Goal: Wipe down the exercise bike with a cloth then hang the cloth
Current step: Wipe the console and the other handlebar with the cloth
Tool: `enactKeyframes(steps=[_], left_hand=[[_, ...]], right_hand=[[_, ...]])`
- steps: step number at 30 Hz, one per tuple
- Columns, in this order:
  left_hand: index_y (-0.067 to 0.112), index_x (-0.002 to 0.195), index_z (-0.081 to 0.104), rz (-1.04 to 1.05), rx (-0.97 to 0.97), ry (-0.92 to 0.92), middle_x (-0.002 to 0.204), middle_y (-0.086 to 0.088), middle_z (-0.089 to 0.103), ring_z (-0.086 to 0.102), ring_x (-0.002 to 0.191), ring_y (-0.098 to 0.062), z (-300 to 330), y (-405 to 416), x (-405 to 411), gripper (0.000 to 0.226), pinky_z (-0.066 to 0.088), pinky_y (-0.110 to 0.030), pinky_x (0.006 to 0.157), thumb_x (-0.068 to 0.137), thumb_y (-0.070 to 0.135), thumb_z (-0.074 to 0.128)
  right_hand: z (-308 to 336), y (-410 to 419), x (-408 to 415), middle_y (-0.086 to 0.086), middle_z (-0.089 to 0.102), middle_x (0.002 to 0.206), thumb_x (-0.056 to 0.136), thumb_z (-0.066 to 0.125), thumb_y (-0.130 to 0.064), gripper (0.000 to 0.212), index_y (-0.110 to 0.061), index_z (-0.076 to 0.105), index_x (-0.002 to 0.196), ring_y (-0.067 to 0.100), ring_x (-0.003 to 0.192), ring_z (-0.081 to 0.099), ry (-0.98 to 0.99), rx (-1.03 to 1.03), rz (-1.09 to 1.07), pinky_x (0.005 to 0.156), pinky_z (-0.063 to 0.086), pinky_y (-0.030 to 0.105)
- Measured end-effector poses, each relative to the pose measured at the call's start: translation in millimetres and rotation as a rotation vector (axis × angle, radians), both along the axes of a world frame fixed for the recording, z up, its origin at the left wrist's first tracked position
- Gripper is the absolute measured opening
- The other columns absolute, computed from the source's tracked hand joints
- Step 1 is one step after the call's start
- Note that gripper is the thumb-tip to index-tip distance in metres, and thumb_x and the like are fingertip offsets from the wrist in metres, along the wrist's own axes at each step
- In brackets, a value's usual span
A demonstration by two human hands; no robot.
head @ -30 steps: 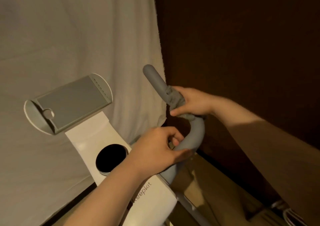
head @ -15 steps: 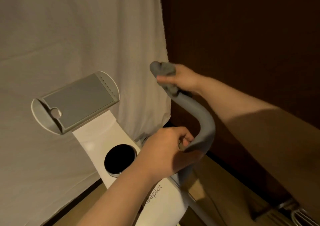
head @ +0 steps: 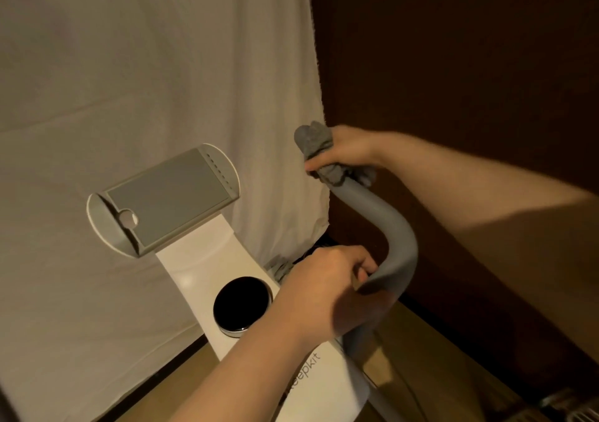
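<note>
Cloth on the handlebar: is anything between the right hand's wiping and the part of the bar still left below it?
Yes. The right hand grips the cloth round the handlebar tip. Down the bar, the grey curve is bare, but the left hand grips the handlebar at its lower bend, blocking that stretch.

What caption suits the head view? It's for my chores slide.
Right hand wraps a grey cloth round the handlebar tip; left hand grips its lower bend.
</note>
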State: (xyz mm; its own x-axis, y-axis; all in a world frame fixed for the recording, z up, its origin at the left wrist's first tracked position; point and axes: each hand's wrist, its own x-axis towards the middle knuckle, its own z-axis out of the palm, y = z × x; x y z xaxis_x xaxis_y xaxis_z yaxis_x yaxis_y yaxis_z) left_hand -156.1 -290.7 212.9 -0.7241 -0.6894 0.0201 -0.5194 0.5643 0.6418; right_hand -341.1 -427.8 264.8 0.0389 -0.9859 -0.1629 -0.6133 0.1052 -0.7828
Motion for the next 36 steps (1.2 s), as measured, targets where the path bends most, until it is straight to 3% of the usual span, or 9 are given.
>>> enactKeyframes(steps=[2,7,12,16,19,23,27,31,36], left_hand=[[0.030,0.087,0.059,0.008,0.013,0.006,0.081,0.010,0.060,0.055,0.067,-0.006,-1,0,0,0.024,0.046,-0.029,0.060,0.077,0.050,0.069],[0.031,0.089,0.060,-0.017,-0.040,-0.010,0.082,0.011,0.059,0.056,0.072,-0.006,-1,0,1,0.026,0.051,-0.036,0.063,0.078,0.054,0.065],[0.032,0.088,0.059,-0.005,0.001,0.001,0.081,0.013,0.059,0.055,0.069,-0.004,0,0,0,0.023,0.048,-0.029,0.059,0.078,0.051,0.068],[0.033,0.091,0.061,-0.024,-0.028,-0.007,0.083,0.013,0.060,0.057,0.075,-0.005,0,1,1,0.026,0.053,-0.036,0.066,0.079,0.055,0.064],[0.033,0.094,0.062,-0.035,-0.065,-0.032,0.085,0.014,0.060,0.057,0.077,-0.004,-1,2,1,0.030,0.053,-0.039,0.068,0.078,0.058,0.060],[0.032,0.098,0.063,-0.027,-0.058,-0.020,0.088,0.014,0.061,0.056,0.079,-0.004,0,-1,0,0.032,0.053,-0.036,0.070,0.078,0.056,0.061],[0.032,0.097,0.062,-0.047,-0.081,-0.038,0.086,0.015,0.059,0.054,0.079,-0.003,1,0,0,0.030,0.052,-0.037,0.071,0.079,0.056,0.060],[0.031,0.095,0.061,-0.053,-0.092,-0.018,0.085,0.015,0.059,0.054,0.079,-0.005,2,-1,0,0.028,0.052,-0.037,0.071,0.080,0.054,0.061],[0.031,0.099,0.062,-0.043,-0.085,-0.027,0.089,0.016,0.059,0.054,0.080,-0.003,3,1,1,0.025,0.052,-0.034,0.071,0.082,0.051,0.065]], right_hand=[[18,-9,0,0.004,0.069,0.105,0.071,0.084,-0.036,0.050,-0.012,0.066,0.111,0.017,0.096,0.065,0.035,0.051,0.013,0.086,0.054,0.031],[-27,7,20,0.001,0.067,0.102,0.079,0.078,-0.016,0.042,-0.015,0.059,0.117,0.010,0.089,0.063,-0.330,-0.264,-0.176,0.069,0.051,0.011],[7,-2,15,-0.002,0.064,0.092,0.078,0.078,-0.022,0.030,-0.017,0.062,0.102,0.010,0.082,0.062,-0.171,-0.082,-0.126,0.061,0.048,0.016],[-19,-6,29,-0.003,0.063,0.086,0.080,0.071,-0.003,0.037,-0.020,0.060,0.111,0.010,0.079,0.061,-0.323,-0.398,-0.143,0.072,0.054,0.024],[-25,-5,16,0.010,0.068,0.108,0.078,0.072,0.006,0.047,-0.011,0.062,0.121,0.015,0.097,0.063,-0.355,-0.372,-0.037,0.086,0.053,0.024],[-4,-18,11,0.009,0.071,0.106,0.076,0.076,0.000,0.028,-0.010,0.070,0.101,0.016,0.100,0.067,-0.281,-0.278,0.067,0.088,0.054,0.026],[-27,-4,22,0.001,0.067,0.094,0.081,0.074,-0.003,0.028,-0.014,0.066,0.106,0.010,0.081,0.064,-0.365,-0.442,-0.088,0.072,0.055,0.022],[-33,-9,20,0.000,0.064,0.113,0.082,0.074,-0.014,0.037,-0.017,0.065,0.117,0.014,0.102,0.062,-0.056,-0.543,-0.051,0.089,0.052,0.025],[-17,-8,28,-0.008,0.066,0.094,0.085,0.072,-0.024,0.019,-0.023,0.064,0.103,0.007,0.088,0.061,-0.299,-0.366,-0.139,0.085,0.049,0.023]])
